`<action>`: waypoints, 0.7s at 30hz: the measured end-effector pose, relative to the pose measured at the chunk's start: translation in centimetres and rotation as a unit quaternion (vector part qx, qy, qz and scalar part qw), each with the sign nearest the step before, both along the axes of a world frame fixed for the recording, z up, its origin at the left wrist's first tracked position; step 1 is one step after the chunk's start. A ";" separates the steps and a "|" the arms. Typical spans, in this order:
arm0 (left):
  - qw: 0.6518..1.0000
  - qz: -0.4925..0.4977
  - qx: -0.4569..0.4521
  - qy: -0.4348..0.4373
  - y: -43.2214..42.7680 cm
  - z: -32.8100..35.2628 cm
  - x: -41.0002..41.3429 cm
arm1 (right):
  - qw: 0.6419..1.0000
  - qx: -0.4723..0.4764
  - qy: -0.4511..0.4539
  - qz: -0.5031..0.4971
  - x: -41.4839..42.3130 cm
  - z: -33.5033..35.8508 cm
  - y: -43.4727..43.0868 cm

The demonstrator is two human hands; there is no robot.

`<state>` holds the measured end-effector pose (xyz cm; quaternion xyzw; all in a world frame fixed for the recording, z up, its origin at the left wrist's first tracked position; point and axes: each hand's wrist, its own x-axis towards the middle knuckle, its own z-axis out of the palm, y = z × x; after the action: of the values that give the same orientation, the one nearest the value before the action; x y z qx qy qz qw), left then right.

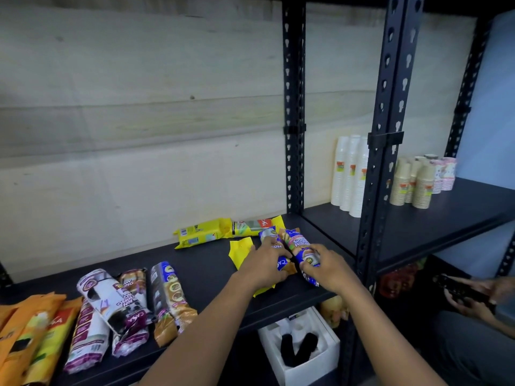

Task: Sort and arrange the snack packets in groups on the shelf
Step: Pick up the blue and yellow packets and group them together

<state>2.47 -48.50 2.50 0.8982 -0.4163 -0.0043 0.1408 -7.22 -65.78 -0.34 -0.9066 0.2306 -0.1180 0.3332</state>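
1. My left hand (264,264) is curled round the left blue pack (269,234). My right hand (327,267) is curled round the right blue pack (294,243). The fingers (316,250) are closed on the wrappers, so each hand grips one pack and nothing else.
2. Both blue packs lie side by side at the right end of the shelf (211,263), near the post (367,218). They touch, or nearly do, and run front to back at a slight angle.
3. A flat yellow pack (241,250) lies partly under my left hand. More yellow packs (200,232) lie just behind, on the wall side.
4. Step in hand, as I read it: squaring the two blue packs into one group.
5. To do it well:
   - Lift the left blue pack clear of the flat yellow pack rather than dragging it, or the yellow one will likely slide along.
   - Grip mid-length with a light squeeze, since the contents are probably biscuits and could crush.
   - Set the packs parallel with long edges touching, ends level and labels facing the same way.
6. A third blue pack (170,296) lies well apart to the left, beside the purple packs (111,302). It looks like the same kind, but I can't be sure. I'd leave room for it.
7. Orange packs (28,324) sit at the far left. My guess is the sort is roughly mid-way.
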 end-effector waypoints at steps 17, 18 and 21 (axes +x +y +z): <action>0.975 0.012 -0.223 -0.007 5.0 1.8 -2.4 | 0.981 0.035 -0.190 -0.018 -2.6 1.9 4.7; 0.974 0.017 -0.228 -0.011 5.8 2.1 -2.4 | 0.979 0.041 -0.197 -0.013 -2.6 2.2 5.1; 0.974 0.032 -0.225 -0.013 8.0 3.0 -2.1 | 0.978 0.050 -0.204 0.008 -2.5 3.3 6.7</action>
<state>0.33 -40.48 5.55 0.8563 -0.3797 0.1055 0.3337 -9.76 -59.10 2.96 -0.8476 0.1562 -0.2861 0.4188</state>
